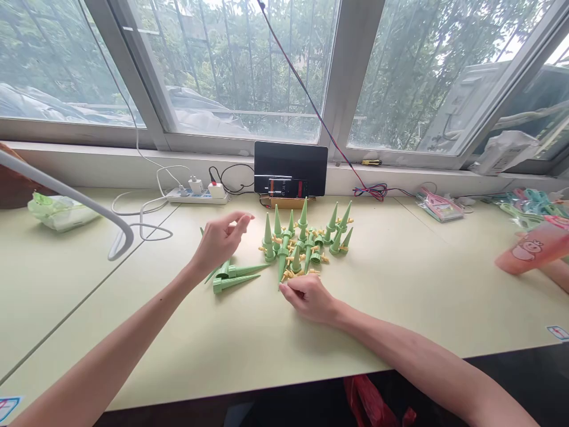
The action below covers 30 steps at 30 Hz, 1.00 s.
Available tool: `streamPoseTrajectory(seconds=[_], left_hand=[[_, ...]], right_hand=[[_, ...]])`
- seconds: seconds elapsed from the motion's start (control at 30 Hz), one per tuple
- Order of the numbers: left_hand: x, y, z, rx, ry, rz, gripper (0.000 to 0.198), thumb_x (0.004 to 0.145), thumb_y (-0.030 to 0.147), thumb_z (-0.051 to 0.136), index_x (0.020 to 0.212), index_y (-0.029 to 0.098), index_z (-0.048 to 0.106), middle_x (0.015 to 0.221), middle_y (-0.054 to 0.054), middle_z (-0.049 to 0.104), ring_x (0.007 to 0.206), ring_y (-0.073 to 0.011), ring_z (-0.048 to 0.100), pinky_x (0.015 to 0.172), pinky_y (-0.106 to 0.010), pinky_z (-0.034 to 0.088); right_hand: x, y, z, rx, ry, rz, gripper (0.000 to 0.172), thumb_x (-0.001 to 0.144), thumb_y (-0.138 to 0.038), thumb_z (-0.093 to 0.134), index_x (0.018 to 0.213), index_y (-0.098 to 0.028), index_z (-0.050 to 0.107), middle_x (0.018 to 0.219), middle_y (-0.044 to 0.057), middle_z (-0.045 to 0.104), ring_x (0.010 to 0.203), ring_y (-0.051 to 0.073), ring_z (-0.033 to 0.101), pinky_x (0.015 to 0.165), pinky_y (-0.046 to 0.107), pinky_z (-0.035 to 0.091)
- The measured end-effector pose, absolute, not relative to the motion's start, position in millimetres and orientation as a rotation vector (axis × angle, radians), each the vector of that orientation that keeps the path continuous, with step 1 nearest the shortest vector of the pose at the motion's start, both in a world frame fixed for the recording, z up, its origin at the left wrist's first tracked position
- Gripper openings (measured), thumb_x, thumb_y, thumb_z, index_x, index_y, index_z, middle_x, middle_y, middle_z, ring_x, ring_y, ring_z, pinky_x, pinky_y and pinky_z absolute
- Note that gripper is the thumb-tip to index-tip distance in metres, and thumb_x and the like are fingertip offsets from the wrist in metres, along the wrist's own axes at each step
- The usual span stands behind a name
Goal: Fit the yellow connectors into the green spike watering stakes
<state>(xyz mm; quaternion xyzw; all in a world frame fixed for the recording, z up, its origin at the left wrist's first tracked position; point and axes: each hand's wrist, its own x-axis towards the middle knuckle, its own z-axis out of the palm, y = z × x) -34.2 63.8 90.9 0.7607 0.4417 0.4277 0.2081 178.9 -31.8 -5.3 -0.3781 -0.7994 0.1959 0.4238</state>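
Note:
My left hand (221, 238) hovers over the left side of the table, thumb and forefinger drawn together; no held thing can be made out. Below it lie several loose green ribbed spikes (240, 282) with wide collars. My right hand (310, 298) rests low at the front of a cluster of green plant watering spikes (283, 253), its fingers curled closed. Whatever may be in that grip is hidden. Many spikes in the cluster stand point up on their caps, while others lie down. Small yellow valves (325, 259) stick out from their caps.
Behind the cluster a phone (288, 188) leans on a dark tablet (291, 160). A power strip (198, 197) with white cables lies at back left, near a green packet (62, 212). On the right are bagged items (440, 204) and a pink cup (533, 246) beside another person's arm.

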Motion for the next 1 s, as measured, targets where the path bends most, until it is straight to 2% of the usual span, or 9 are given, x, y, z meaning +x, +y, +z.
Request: streamPoseTrajectory(seconds=[0.1, 0.2, 0.3, 0.4, 0.6, 0.83, 1.0], left_hand=[[-42, 61, 93, 2.105, 1.248, 1.287, 0.04, 0.099, 0.049, 0.04, 0.104, 0.018, 0.065, 0.07, 0.0, 0.057, 0.046, -0.0081, 0.047, 0.047, -0.021, 0.04], [-50, 60, 80, 2.275, 1.405, 1.285, 0.03, 0.095, 0.043, 0.048, 0.1, 0.019, 0.065, 0.072, 0.001, 0.06, 0.047, -0.0084, 0.05, 0.053, -0.021, 0.043], [-58, 61, 60, 2.575, 1.461, 1.165, 0.027, 0.093, 0.039, 0.049, 0.094, 0.019, 0.067, 0.078, -0.002, 0.066, 0.046, -0.0088, 0.045, 0.055, -0.024, 0.042], [-63, 63, 45, 2.666, 1.545, 1.037, 0.028, 0.094, 0.036, 0.046, 0.096, 0.018, 0.068, 0.089, -0.005, 0.07, 0.047, -0.0109, 0.048, 0.055, -0.027, 0.042], [-66, 64, 41, 2.632, 1.678, 0.788, 0.028, 0.091, 0.031, 0.048, 0.105, 0.019, 0.069, 0.108, -0.01, 0.073, 0.062, -0.02, 0.064, 0.06, -0.032, 0.048], [-68, 66, 36, 2.616, 1.717, 0.686, 0.032, 0.09, 0.032, 0.049, 0.11, 0.017, 0.069, 0.108, -0.013, 0.073, 0.069, -0.0241, 0.068, 0.061, -0.034, 0.051], [-70, 67, 33, 2.574, 1.714, 0.717, 0.034, 0.09, 0.031, 0.05, 0.114, 0.016, 0.068, 0.109, -0.015, 0.073, 0.072, -0.0258, 0.069, 0.063, -0.035, 0.051]], right_hand=[[180, -32, -5, -0.949, -1.974, 0.5, 0.042, 0.094, -0.027, 0.046, 0.06, -0.022, 0.022, 0.052, -0.007, 0.024, 0.047, 0.008, 0.023, 0.049, 0.023, 0.023], [180, -34, -3, -0.966, -1.952, 0.56, 0.034, 0.094, -0.027, 0.049, 0.064, -0.021, 0.034, 0.053, -0.007, 0.034, 0.047, 0.008, 0.028, 0.049, 0.022, 0.027], [181, -35, -3, -0.939, -1.938, 0.671, 0.019, 0.095, -0.025, 0.049, 0.076, -0.019, 0.049, 0.056, -0.006, 0.047, 0.047, 0.008, 0.037, 0.05, 0.021, 0.032], [182, -35, -4, -0.904, -1.919, 0.719, 0.014, 0.096, -0.024, 0.048, 0.084, -0.018, 0.053, 0.059, -0.004, 0.053, 0.048, 0.008, 0.042, 0.051, 0.02, 0.035], [183, -33, -10, -0.936, -1.897, 0.717, 0.024, 0.097, -0.026, 0.047, 0.074, -0.02, 0.047, 0.054, -0.004, 0.05, 0.048, 0.009, 0.043, 0.049, 0.021, 0.034], [184, -31, -14, -0.973, -1.945, 0.594, 0.039, 0.097, -0.034, 0.047, 0.063, -0.021, 0.032, 0.052, -0.006, 0.033, 0.048, 0.008, 0.027, 0.047, 0.023, 0.025], [185, -31, -13, -0.967, -1.961, 0.578, 0.044, 0.1, -0.039, 0.041, 0.061, -0.02, 0.034, 0.051, -0.005, 0.037, 0.047, 0.008, 0.031, 0.048, 0.022, 0.026]])
